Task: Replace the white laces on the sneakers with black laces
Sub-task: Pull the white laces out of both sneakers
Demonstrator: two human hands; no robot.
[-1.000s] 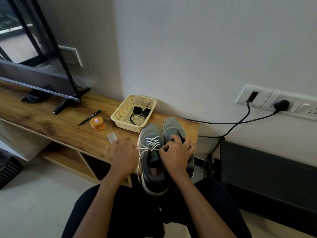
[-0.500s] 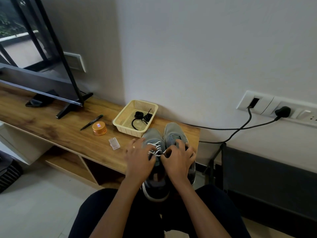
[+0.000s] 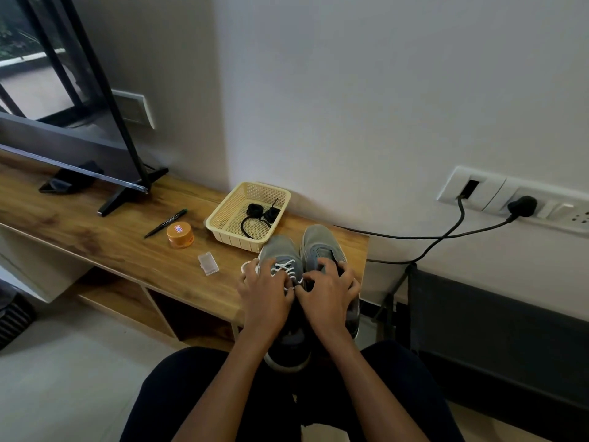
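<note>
Two grey sneakers stand side by side at the near right end of the wooden shelf (image 3: pixel 95 237), toes toward the wall. The left sneaker (image 3: pixel 280 250) carries a white lace (image 3: pixel 284 267) crossed over its tongue; a loop of it shows at its left side. The right sneaker (image 3: pixel 318 242) shows no white lace. My left hand (image 3: pixel 266 293) and my right hand (image 3: pixel 328 290) meet over the left sneaker's tongue, fingers curled, pinching the white lace. Black laces (image 3: pixel 261 213) lie bundled in the cream basket (image 3: pixel 223 215) just behind the sneakers.
An orange round tin (image 3: pixel 180 234), a black pen (image 3: pixel 165 223) and a small clear plastic case (image 3: pixel 207 263) lie left of the sneakers. A TV stand foot (image 3: pixel 127 193) stands farther left. Black cables (image 3: pixel 430 240) run from wall sockets at the right.
My left hand came in from the shelf at the left onto the left sneaker and joined my right hand at the lace. The pulled-out lace strand has gone slack.
</note>
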